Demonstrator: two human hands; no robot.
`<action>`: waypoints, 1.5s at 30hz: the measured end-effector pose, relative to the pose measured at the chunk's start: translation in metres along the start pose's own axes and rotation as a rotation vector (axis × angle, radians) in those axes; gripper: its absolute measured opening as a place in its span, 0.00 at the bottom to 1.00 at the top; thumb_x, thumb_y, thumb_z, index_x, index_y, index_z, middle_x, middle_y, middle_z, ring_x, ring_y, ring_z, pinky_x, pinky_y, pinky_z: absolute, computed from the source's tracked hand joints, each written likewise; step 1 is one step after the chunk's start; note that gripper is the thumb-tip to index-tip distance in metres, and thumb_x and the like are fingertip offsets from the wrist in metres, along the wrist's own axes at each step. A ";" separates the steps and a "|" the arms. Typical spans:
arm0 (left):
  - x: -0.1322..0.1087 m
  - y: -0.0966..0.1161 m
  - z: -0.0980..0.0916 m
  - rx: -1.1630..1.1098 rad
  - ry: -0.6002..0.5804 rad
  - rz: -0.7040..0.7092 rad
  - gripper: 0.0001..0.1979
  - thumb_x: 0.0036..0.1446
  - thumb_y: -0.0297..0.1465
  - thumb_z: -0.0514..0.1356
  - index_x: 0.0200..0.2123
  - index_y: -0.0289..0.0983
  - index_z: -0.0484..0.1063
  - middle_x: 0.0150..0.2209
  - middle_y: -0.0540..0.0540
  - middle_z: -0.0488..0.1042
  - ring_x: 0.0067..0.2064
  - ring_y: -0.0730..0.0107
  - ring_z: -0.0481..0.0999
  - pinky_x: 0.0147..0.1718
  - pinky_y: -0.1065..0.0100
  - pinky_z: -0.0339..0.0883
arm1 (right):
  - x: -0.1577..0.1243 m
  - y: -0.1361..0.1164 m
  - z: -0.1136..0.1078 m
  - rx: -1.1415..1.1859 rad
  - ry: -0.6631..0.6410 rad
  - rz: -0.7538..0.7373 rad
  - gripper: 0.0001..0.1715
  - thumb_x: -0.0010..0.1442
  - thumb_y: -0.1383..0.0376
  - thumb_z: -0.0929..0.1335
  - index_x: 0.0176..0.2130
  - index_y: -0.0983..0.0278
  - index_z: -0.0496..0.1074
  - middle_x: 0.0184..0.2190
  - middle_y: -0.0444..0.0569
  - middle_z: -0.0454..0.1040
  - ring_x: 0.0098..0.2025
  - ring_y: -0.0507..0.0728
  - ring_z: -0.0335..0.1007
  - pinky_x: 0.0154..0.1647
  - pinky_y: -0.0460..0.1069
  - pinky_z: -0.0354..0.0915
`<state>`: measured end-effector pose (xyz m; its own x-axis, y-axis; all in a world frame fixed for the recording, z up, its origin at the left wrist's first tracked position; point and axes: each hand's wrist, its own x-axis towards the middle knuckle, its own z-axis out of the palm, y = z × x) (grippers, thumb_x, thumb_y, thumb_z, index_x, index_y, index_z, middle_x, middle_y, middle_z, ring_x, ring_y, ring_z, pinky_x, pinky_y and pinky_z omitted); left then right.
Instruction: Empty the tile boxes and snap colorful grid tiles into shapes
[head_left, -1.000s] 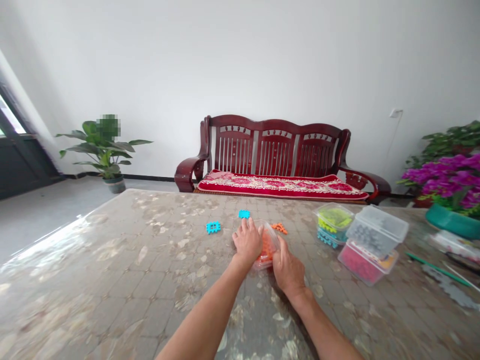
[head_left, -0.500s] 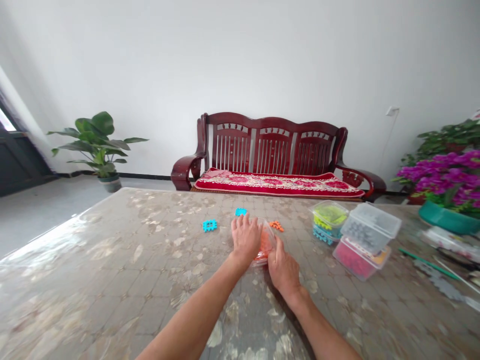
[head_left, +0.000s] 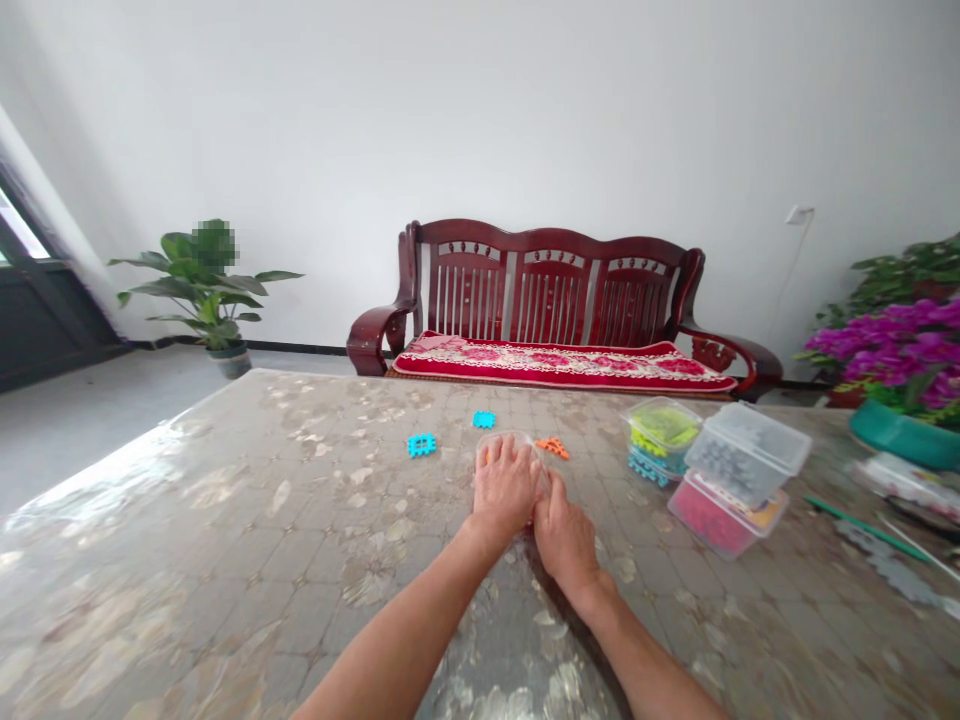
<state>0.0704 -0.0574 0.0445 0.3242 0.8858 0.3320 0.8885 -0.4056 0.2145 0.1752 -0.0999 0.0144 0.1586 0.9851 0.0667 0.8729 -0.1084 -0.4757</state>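
A clear plastic box (head_left: 516, 437) with orange pieces inside stands on the table, mostly covered by my hands. My left hand (head_left: 507, 484) lies flat over its top, fingers stretched out. At the box's near right side, my right hand (head_left: 565, 530) grips the edge with curled fingers; its fingertips are partly hidden. Just beyond the box to the right lies an orange triangular piece (head_left: 553, 448). A blue square piece with an open middle (head_left: 421, 445) lies to the left, and a solid blue notched piece (head_left: 484, 420) lies farther back.
On the right stand stacked clear boxes: one with yellow-green pieces (head_left: 666, 425), one with grey pieces (head_left: 739, 455) resting on one with pink pieces (head_left: 712, 515). Beyond them are a green stick (head_left: 862, 525), grey pieces (head_left: 885, 562) and a teal flowerpot (head_left: 904, 435). A wooden bench (head_left: 551, 290) stands behind the table.
My left hand has shifted right and now covers more of the box's top. My right hand keeps its hold at the side. The view has moved slightly.
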 end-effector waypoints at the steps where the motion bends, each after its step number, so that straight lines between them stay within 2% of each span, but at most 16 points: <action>1: 0.001 -0.001 0.000 0.001 -0.004 0.027 0.13 0.65 0.36 0.53 0.45 0.43 0.76 0.56 0.41 0.71 0.63 0.54 0.60 0.63 0.51 0.51 | -0.001 0.000 0.000 -0.010 0.003 0.018 0.30 0.71 0.57 0.50 0.64 0.68 0.57 0.38 0.61 0.81 0.40 0.64 0.79 0.39 0.53 0.66; 7: 0.012 -0.020 -0.003 -0.043 -0.037 0.330 0.17 0.68 0.33 0.48 0.51 0.44 0.73 0.58 0.45 0.71 0.64 0.62 0.61 0.65 0.59 0.50 | 0.004 0.013 -0.006 0.095 0.008 0.075 0.29 0.71 0.54 0.49 0.51 0.62 0.69 0.37 0.55 0.80 0.39 0.61 0.78 0.39 0.51 0.66; 10: 0.019 -0.034 -0.003 -0.104 -0.026 0.520 0.19 0.69 0.32 0.45 0.54 0.42 0.72 0.61 0.45 0.69 0.64 0.65 0.62 0.65 0.60 0.51 | 0.018 0.027 -0.002 0.217 0.144 0.092 0.31 0.69 0.53 0.49 0.53 0.60 0.70 0.42 0.54 0.79 0.43 0.62 0.76 0.43 0.54 0.67; 14: 0.024 -0.045 -0.005 -0.114 -0.021 0.663 0.18 0.69 0.35 0.48 0.57 0.39 0.69 0.59 0.43 0.72 0.60 0.63 0.68 0.62 0.58 0.56 | 0.043 0.041 0.010 0.443 0.416 -0.118 0.32 0.67 0.50 0.53 0.57 0.62 0.68 0.54 0.56 0.73 0.56 0.62 0.68 0.57 0.59 0.63; 16: 0.025 -0.046 -0.006 -0.106 -0.020 0.682 0.18 0.69 0.36 0.50 0.57 0.39 0.69 0.58 0.42 0.73 0.58 0.62 0.71 0.62 0.57 0.56 | 0.055 0.044 0.014 0.521 0.475 -0.240 0.31 0.66 0.49 0.54 0.58 0.62 0.68 0.57 0.56 0.70 0.60 0.61 0.63 0.63 0.60 0.58; 19: 0.028 -0.045 -0.005 -0.105 -0.045 0.734 0.16 0.68 0.38 0.51 0.51 0.40 0.73 0.56 0.43 0.75 0.56 0.63 0.72 0.61 0.58 0.56 | 0.065 0.048 0.018 0.612 0.396 -0.335 0.28 0.67 0.50 0.57 0.55 0.60 0.71 0.60 0.53 0.67 0.63 0.60 0.60 0.66 0.60 0.55; 21: 0.030 -0.044 -0.004 -0.102 -0.048 0.730 0.15 0.69 0.37 0.50 0.45 0.40 0.75 0.49 0.44 0.79 0.52 0.65 0.75 0.62 0.57 0.55 | 0.067 0.050 0.019 0.643 0.337 -0.342 0.24 0.66 0.51 0.60 0.52 0.59 0.74 0.58 0.53 0.68 0.62 0.60 0.61 0.66 0.59 0.57; 23: 0.031 -0.046 -0.002 -0.105 -0.021 0.653 0.16 0.69 0.35 0.49 0.41 0.40 0.76 0.42 0.45 0.80 0.48 0.66 0.76 0.63 0.56 0.52 | 0.066 0.052 0.019 0.637 0.345 -0.316 0.22 0.63 0.52 0.62 0.49 0.60 0.74 0.55 0.54 0.69 0.60 0.61 0.63 0.64 0.59 0.59; 25: 0.030 -0.049 0.001 -0.145 0.034 0.479 0.14 0.68 0.34 0.50 0.41 0.40 0.77 0.41 0.44 0.80 0.47 0.64 0.76 0.64 0.54 0.51 | 0.063 0.053 0.020 0.599 0.384 -0.287 0.22 0.61 0.54 0.63 0.49 0.62 0.74 0.52 0.55 0.68 0.57 0.61 0.65 0.62 0.59 0.61; 27: 0.026 -0.052 0.006 -0.261 0.118 0.165 0.12 0.66 0.32 0.53 0.46 0.42 0.75 0.44 0.43 0.79 0.51 0.61 0.75 0.64 0.52 0.50 | 0.060 0.051 0.019 0.549 0.433 -0.247 0.21 0.60 0.57 0.63 0.49 0.62 0.73 0.50 0.56 0.68 0.54 0.61 0.66 0.60 0.59 0.63; 30: 0.013 -0.053 0.021 -0.523 0.238 -0.397 0.19 0.63 0.33 0.54 0.56 0.39 0.68 0.54 0.37 0.74 0.57 0.56 0.72 0.61 0.53 0.58 | 0.055 0.048 0.018 0.487 0.484 -0.180 0.22 0.60 0.57 0.62 0.50 0.62 0.72 0.47 0.56 0.69 0.53 0.63 0.66 0.58 0.60 0.63; 32: 0.003 -0.049 0.034 -0.620 0.265 -0.585 0.24 0.64 0.34 0.53 0.61 0.34 0.61 0.58 0.32 0.70 0.59 0.55 0.71 0.57 0.55 0.64 | 0.053 0.046 0.018 0.463 0.480 -0.145 0.24 0.59 0.55 0.62 0.51 0.63 0.72 0.47 0.57 0.69 0.53 0.64 0.66 0.58 0.61 0.63; 35: -0.010 -0.040 0.051 -0.681 0.318 -0.659 0.27 0.64 0.33 0.51 0.63 0.30 0.55 0.59 0.29 0.67 0.60 0.57 0.70 0.57 0.57 0.65 | 0.053 0.044 0.021 0.475 0.439 -0.107 0.28 0.58 0.54 0.62 0.53 0.65 0.71 0.49 0.58 0.70 0.53 0.65 0.68 0.57 0.60 0.63; 38: -0.014 -0.033 0.059 -0.788 0.390 -0.665 0.26 0.62 0.31 0.52 0.63 0.31 0.56 0.57 0.32 0.70 0.59 0.60 0.71 0.58 0.58 0.64 | 0.055 0.044 0.025 0.538 0.369 -0.085 0.31 0.59 0.54 0.59 0.56 0.66 0.70 0.51 0.59 0.73 0.55 0.64 0.69 0.58 0.59 0.63; 42: -0.012 -0.034 0.055 -0.801 0.342 -0.611 0.23 0.63 0.30 0.50 0.60 0.31 0.61 0.53 0.34 0.72 0.54 0.61 0.74 0.57 0.59 0.65 | 0.056 0.046 0.028 0.559 0.329 -0.078 0.32 0.61 0.54 0.58 0.57 0.67 0.68 0.54 0.59 0.74 0.57 0.63 0.69 0.59 0.59 0.63; 45: -0.009 -0.038 0.049 -0.789 0.308 -0.551 0.21 0.62 0.29 0.49 0.57 0.33 0.66 0.55 0.35 0.71 0.56 0.61 0.72 0.59 0.59 0.63 | 0.056 0.047 0.028 0.549 0.329 -0.099 0.31 0.61 0.55 0.57 0.57 0.67 0.68 0.56 0.59 0.73 0.58 0.63 0.68 0.60 0.60 0.62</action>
<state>0.0498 -0.0393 -0.0121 -0.2636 0.9431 0.2025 0.3849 -0.0896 0.9186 0.2122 -0.0461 -0.0284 0.2988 0.8851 0.3568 0.5411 0.1508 -0.8273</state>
